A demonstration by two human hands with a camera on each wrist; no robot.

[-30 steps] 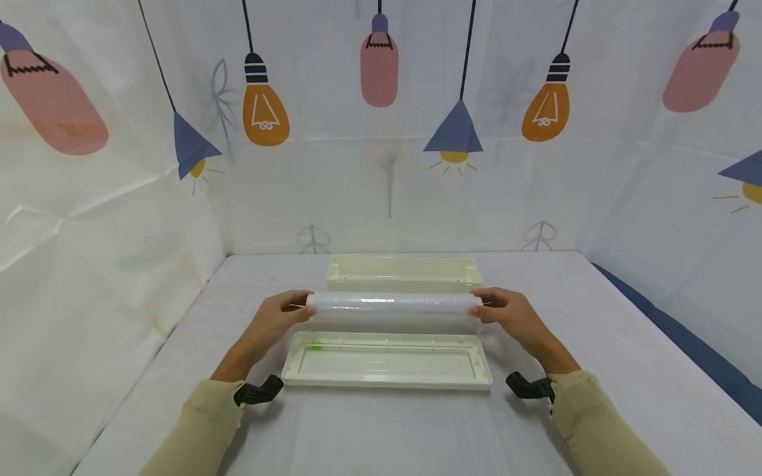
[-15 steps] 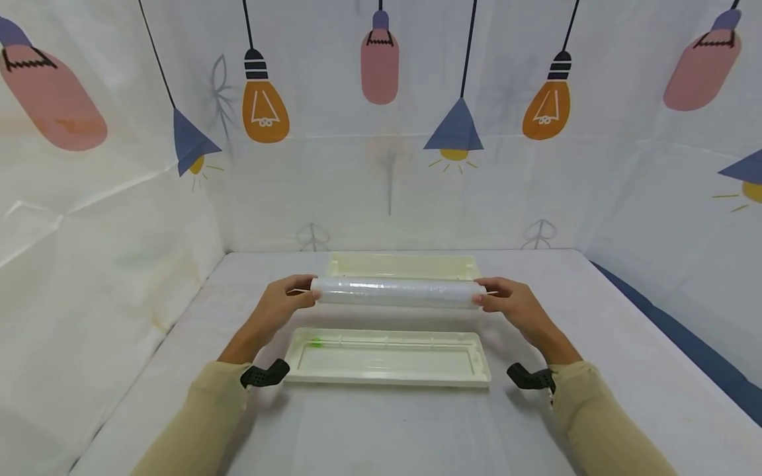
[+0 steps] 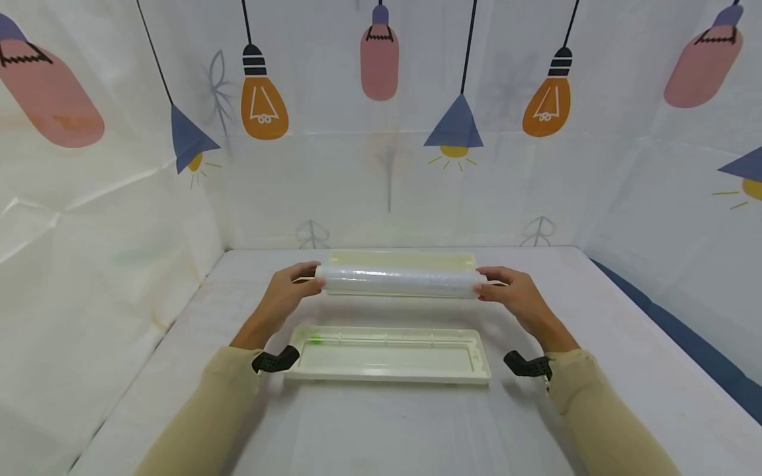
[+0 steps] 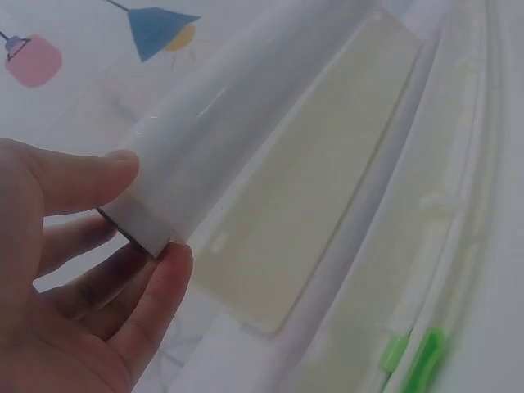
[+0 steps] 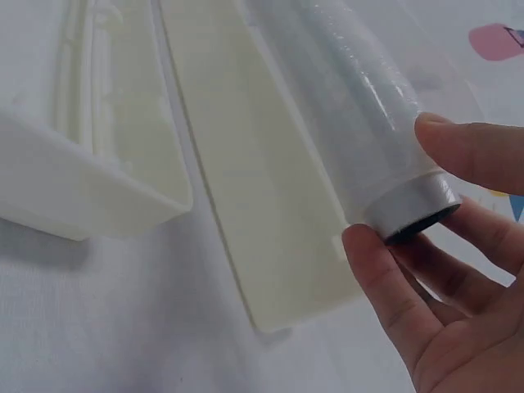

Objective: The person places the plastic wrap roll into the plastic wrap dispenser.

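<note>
A roll of plastic cling film [image 3: 400, 281] is held level between my two hands, over the front of the far cream plastic tray [image 3: 402, 258]. My left hand [image 3: 287, 295] pinches its left end, thumb and fingertips on the rim, as the left wrist view shows on the roll [image 4: 221, 123]. At the other end my right hand [image 3: 516, 297] grips the rim the same way; the roll's open core [image 5: 422, 221] shows there. Nearer to me lies a shallow cream plastic lid-like piece [image 3: 387, 360] with a rail and a small green slider [image 4: 422, 360] at its left.
White cloth covers the table [image 3: 381, 430]. Behind it hangs a white sheet [image 3: 333, 185] printed with lamps. Each wrist carries a black camera mount, the left mount [image 3: 276, 360] close to the near piece's left edge.
Both hands have carried the cling film roll away from me, from between the two cream pieces to over the far tray. The cream pieces stay where they were.
</note>
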